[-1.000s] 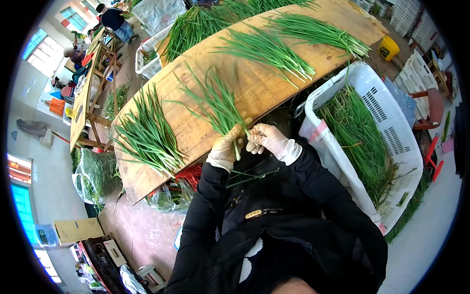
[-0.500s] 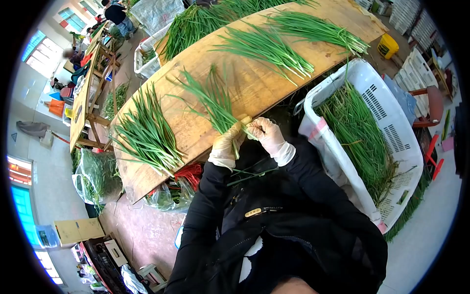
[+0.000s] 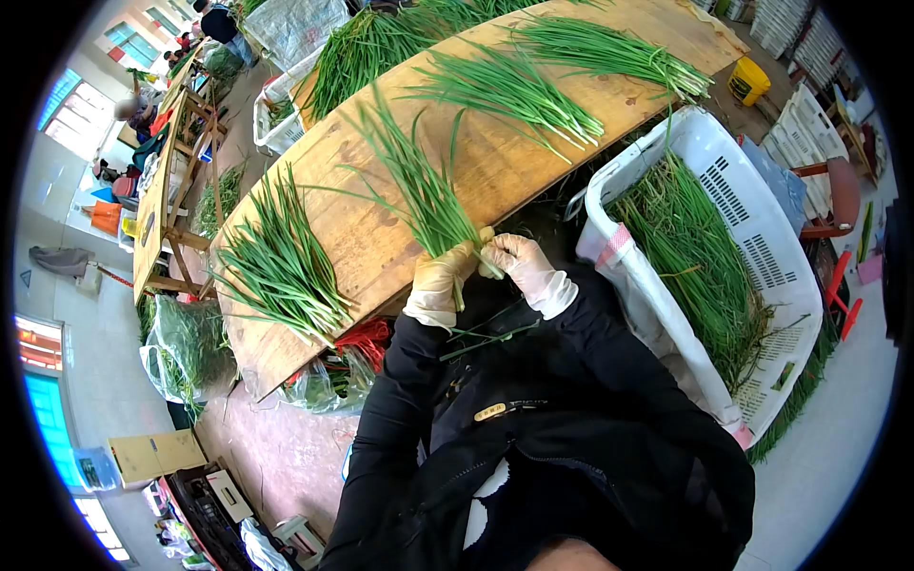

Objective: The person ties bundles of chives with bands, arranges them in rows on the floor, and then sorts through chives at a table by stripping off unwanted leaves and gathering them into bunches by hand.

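Observation:
My gloved left hand (image 3: pixel 444 276) is closed round the lower stems of a bunch of long green stalks (image 3: pixel 424 195), whose leaves reach up over the wooden table (image 3: pixel 333 181). Touching the bunch's right side is my gloved right hand (image 3: pixel 520 266), fingers pinched; what it grips is too small to make out. A loose bundle of stalks (image 3: pixel 281 262) lies on the table's left part. Two more bundles rest farther right, one in the middle (image 3: pixel 519 95) and one near the far end (image 3: pixel 619 55).
A white basket (image 3: pixel 657 328) of greens stands at my right. Under the table edge are red strings (image 3: pixel 367 341) and a plastic bag. A large heap of stalks (image 3: pixel 367 52) lies beyond the table. A person (image 3: pixel 221 27) is at the upper left.
The leaves of the held bunch have swung more upright. My right hand stays close beside the stems, its fingers slightly shifted. The view has moved slightly.

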A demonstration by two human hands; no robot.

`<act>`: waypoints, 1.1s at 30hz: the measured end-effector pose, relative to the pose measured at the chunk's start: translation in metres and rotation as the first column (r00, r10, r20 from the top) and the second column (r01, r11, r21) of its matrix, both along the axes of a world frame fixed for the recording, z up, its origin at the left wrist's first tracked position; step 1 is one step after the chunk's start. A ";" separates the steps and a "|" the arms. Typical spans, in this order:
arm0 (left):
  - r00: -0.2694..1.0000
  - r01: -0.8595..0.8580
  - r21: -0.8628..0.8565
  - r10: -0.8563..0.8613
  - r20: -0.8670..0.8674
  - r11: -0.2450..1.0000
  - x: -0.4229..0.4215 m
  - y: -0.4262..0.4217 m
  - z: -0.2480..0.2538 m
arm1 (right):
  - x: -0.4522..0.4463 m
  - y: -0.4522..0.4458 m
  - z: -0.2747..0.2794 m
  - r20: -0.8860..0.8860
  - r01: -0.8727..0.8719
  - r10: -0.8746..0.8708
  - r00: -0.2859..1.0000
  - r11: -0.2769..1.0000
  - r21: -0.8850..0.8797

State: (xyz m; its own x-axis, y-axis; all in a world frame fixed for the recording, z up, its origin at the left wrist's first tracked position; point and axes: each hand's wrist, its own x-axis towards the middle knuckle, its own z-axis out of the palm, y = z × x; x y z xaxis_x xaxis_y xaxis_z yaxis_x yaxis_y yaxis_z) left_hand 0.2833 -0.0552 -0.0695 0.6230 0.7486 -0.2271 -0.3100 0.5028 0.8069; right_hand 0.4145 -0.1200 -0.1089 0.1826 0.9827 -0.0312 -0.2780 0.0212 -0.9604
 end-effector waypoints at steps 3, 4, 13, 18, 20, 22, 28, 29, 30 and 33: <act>0.976 0.182 -0.046 -0.174 0.133 0.982 -0.003 0.005 -0.004 | -0.004 -0.001 0.008 -0.162 0.026 -0.033 0.986 0.999 -0.043; 0.997 0.057 -0.097 -0.053 0.048 0.994 -0.002 0.002 0.001 | -0.005 -0.002 0.010 -0.208 0.062 -0.078 0.975 0.995 -0.081; 0.995 -0.091 -0.141 0.097 0.033 0.986 -0.012 0.015 -0.006 | 0.002 -0.001 0.000 -0.085 0.356 -0.352 0.932 0.934 0.038; 0.958 -0.149 -0.106 0.170 0.230 0.983 -0.053 0.049 -0.002 | 0.047 -0.033 -0.021 0.429 -0.445 0.498 0.754 0.867 -0.223; 0.938 -0.297 -0.255 0.331 0.102 0.920 -0.058 0.055 0.010 | 0.074 -0.028 0.025 0.619 -0.284 0.400 0.676 0.916 -0.282; 0.946 -0.206 -0.342 0.276 0.169 0.917 -0.061 0.059 0.007 | 0.104 -0.002 0.036 0.858 0.196 -0.092 0.506 0.981 -0.011; 0.943 -0.003 -0.417 0.141 0.301 0.909 -0.030 0.048 -0.007 | 0.146 0.078 -0.004 0.908 0.453 -0.297 0.296 0.880 0.141; 0.968 -0.031 -0.354 0.116 0.222 0.935 -0.025 0.044 -0.010 | 0.127 0.082 0.005 0.988 0.336 -0.156 0.013 0.931 0.142; 0.972 -0.117 -0.316 0.175 0.159 0.941 -0.015 0.036 -0.015 | 0.104 0.072 0.008 0.972 0.190 -0.219 0.086 0.961 0.200; 0.976 -0.077 -0.379 0.147 0.159 0.922 -0.001 0.023 -0.019 | 0.037 0.045 0.024 0.885 -0.184 0.016 0.466 0.980 0.079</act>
State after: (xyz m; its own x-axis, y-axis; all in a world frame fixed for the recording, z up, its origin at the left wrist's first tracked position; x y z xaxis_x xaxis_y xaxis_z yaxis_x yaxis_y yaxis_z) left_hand 0.2821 -0.0324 -0.0889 0.5963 0.7009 -0.3914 -0.5051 0.7065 0.4957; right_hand 0.4512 -0.0746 -0.0851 -0.0686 0.9721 0.2245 0.6979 0.2076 -0.6855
